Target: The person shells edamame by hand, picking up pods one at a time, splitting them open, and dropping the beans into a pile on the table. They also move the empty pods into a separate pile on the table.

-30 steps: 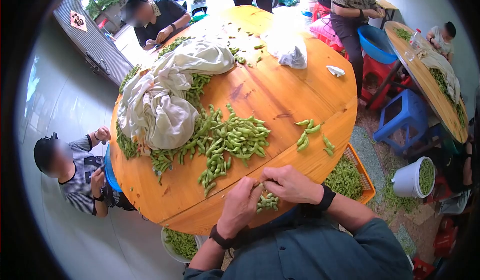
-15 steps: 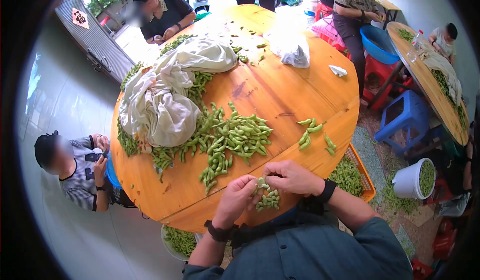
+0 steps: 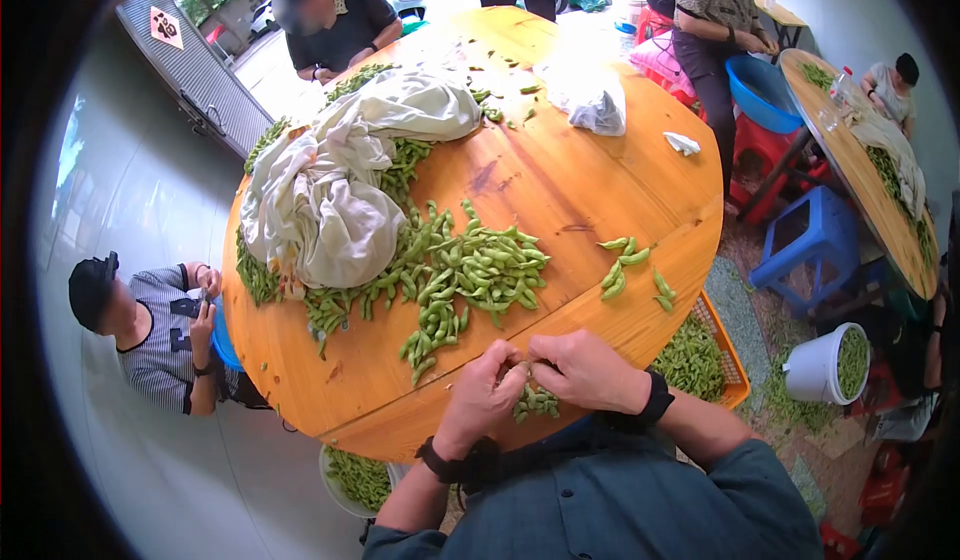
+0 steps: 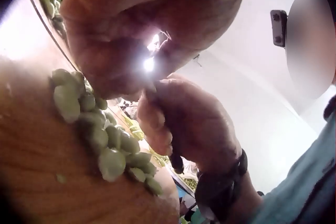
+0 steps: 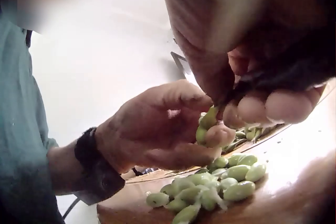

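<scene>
Close to the near edge of the table, my left hand (image 3: 487, 397) and right hand (image 3: 590, 372) meet at the fingertips. In the right wrist view, the left thumb and fingers pinch a green soybean pod (image 5: 209, 124). My right hand curls round a slim dark tool (image 4: 177, 162), whose end sticks out below the fist in the left wrist view; the hand hides most of it, and its kind I cannot tell. Shelled green beans (image 5: 231, 178) lie in a small heap on the wood right below both hands. Ahead of them spreads a larger pile of soybean pods (image 3: 490, 270).
On the round wooden table (image 3: 590, 200) are a bunched white cloth (image 3: 350, 215) over more pods, a few loose pods (image 3: 625, 260) and a plastic bag (image 3: 598, 110). An orange crate (image 3: 735, 360) of pods stands at the right. Other people sit around; one (image 3: 150, 330) is at the left.
Half a second ago my hands were slightly apart with a pale pod showing between them. Now the left hand has turned in against the right, and its fingers cover the pod in the head view.
</scene>
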`<state>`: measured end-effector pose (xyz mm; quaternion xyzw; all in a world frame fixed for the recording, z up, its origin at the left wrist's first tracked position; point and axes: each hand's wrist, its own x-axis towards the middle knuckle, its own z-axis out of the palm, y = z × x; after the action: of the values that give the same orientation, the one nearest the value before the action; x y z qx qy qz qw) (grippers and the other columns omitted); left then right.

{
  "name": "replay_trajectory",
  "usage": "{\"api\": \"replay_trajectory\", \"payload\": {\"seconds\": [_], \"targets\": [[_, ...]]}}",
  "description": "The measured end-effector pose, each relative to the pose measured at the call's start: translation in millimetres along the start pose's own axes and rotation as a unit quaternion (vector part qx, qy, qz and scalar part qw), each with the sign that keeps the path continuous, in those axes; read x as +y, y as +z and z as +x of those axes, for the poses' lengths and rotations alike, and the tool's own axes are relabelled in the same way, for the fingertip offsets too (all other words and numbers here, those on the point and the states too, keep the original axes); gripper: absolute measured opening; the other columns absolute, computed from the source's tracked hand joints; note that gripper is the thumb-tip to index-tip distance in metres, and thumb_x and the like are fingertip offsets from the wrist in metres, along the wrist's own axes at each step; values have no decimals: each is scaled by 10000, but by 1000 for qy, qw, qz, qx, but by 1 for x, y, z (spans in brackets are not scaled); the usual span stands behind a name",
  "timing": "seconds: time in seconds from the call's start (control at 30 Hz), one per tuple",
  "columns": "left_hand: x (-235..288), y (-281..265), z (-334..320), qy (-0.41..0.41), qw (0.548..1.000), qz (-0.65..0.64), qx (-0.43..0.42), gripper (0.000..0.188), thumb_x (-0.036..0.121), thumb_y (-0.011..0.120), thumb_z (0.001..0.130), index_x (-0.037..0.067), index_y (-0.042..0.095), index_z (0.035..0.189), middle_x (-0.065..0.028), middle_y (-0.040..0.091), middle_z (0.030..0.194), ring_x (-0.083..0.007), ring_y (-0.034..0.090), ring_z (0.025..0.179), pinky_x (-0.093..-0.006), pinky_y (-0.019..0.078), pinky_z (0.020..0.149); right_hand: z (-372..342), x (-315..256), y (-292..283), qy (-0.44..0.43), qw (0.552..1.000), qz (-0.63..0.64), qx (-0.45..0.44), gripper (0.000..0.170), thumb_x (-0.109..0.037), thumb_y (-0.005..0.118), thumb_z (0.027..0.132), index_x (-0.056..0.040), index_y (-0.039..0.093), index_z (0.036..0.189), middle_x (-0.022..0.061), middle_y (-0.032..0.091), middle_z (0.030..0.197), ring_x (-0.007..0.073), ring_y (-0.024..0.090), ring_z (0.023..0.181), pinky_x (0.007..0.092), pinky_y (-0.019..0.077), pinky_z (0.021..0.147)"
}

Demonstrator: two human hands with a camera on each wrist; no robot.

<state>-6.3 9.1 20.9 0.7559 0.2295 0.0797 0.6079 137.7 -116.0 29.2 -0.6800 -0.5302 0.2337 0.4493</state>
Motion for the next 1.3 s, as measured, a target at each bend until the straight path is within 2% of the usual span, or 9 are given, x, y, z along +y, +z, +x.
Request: {"api": "replay_trajectory", "payload": {"seconds": [0.13, 0.27, 0.33, 0.53, 0.77, 0.97, 1.03, 1.13, 1.3], "targets": [[4, 7, -2, 86, 989, 113, 51, 106, 39, 563, 882, -14, 524, 965, -94, 552, 720, -151, 532, 632, -328, 453, 580, 0, 0, 1, 2, 1000, -19, 14, 154, -158, 562, 850, -19, 577, 785, 230, 579, 658, 428, 601, 630, 491, 475, 574], [2, 5, -2, 81, 986, 136, 42, 113, 26, 528, 887, -16, 519, 991, -95, 559, 736, -161, 547, 659, -330, 463, 602, 0, -3, -1, 0, 1000, -23, 9, 148, -157, 565, 851, -22, 583, 793, 227, 577, 653, 424, 603, 627, 490, 478, 575], [-6, 3, -1, 0, 1000, -12, -1, 113, 25, 503, 892, -7, 524, 998, -66, 566, 754, -125, 560, 687, -302, 470, 614, -1, -3, -1, -5, 1000, -19, 12, 142, -157, 567, 852, -25, 589, 804, 223, 578, 651, 420, 605, 626, 489, 481, 577], [9, -2, -2, -88, 986, -139, -36, 91, 26, 488, 901, 12, 542, 972, 20, 554, 782, -49, 519, 688, -226, 447, 605, -2, -5, -2, -11, 1000, -26, 11, 132, -153, 568, 851, -30, 593, 811, 221, 579, 651, 417, 610, 628, 486, 487, 580], [3, -3, -2, -72, 990, -117, -14, 82, 30, 500, 898, 11, 560, 951, 21, 569, 783, -43, 530, 676, -225, 459, 600, -2, 0, 4, 2, 999, -4, 34, 125, -150, 584, 838, -31, 602, 805, 210, 587, 639, 408, 616, 619, 482, 492, 578], [0, -5, -1, -56, 996, -65, -16, 147, 32, 509, 948, 17, 588, 1071, -15, 638, 856, -66, 615, 704, -225, 527, 594, -3, -1, 1, -3, 999, -5, 44, 139, -157, 608, 834, -19, 620, 830, 208, 615, 666, 391, 632, 623, 470, 501, 585], [6, -5, -3, -94, 985, -142, 0, 134, 63, 557, 963, 11, 597, 1080, -18, 650, 893, -70, 625, 730, -225, 541, 630, -4, -3, -3, 26, 999, 11, 28, 139, -125, 644, 851, 7, 630, 892, 178, 643, 710, 296, 644, 613, 367, 500, 579], [9, 7, -5, -46, 988, -141, 41, 128, 93, 579, 975, 13, 600, 1072, -12, 654, 888, -66, 622, 736, -220, 533, 642, -4, 5, -3, 44, 999, 15, 2, 168, -143, 665, 855, 9, 655, 924, 145, 653, 707, 209, 633, 608, 332, 491, 579], [3, 4, -5, -34, 997, -73, 23, 139, 93, 559, 986, 2, 598, 1082, -8, 649, 867, -62, 616, 734, -213, 515, 629, -2, 4, -4, 83, 990, 112, 23, 202, -161, 658, 822, 25, 675, 900, 175, 633, 680, 190, 615, 581, 340, 480, 558]]}}
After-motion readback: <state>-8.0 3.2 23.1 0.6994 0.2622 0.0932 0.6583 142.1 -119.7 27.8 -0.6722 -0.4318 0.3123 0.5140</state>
